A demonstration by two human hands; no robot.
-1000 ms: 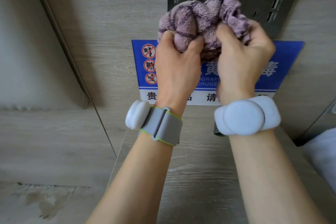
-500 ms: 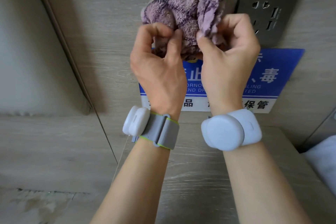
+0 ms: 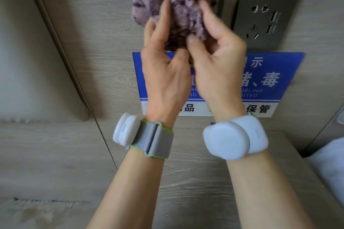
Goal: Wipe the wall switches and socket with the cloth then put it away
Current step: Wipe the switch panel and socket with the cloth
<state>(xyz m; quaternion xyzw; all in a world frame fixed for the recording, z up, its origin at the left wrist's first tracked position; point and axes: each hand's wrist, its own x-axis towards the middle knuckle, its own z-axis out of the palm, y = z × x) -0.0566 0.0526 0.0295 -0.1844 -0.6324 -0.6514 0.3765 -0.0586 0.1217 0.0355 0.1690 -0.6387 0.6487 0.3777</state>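
Observation:
A crumpled purple fluffy cloth [image 3: 178, 0] is bunched up against the wooden wall, covering nearly all of the dark switch plate, of which only a thin right edge [image 3: 222, 5] shows. My left hand [image 3: 163, 72] grips the cloth's lower left, fingers stretched up over it. My right hand [image 3: 216, 57] pinches its lower right side. The dark metal socket plate [image 3: 264, 18] with USB ports is uncovered just right of the cloth.
A blue and white notice sign [image 3: 268, 82] is stuck on the wall below the plates, partly behind my hands. A wooden bedside top [image 3: 195, 182] lies beneath. White bedding [image 3: 331, 169] shows at the right edge, a padded panel [image 3: 24, 61] at the left.
Both hands have raised the cloth up the wall and shifted it left, from over the sign and beside the socket onto the switch plate. My fingers have regripped the cloth.

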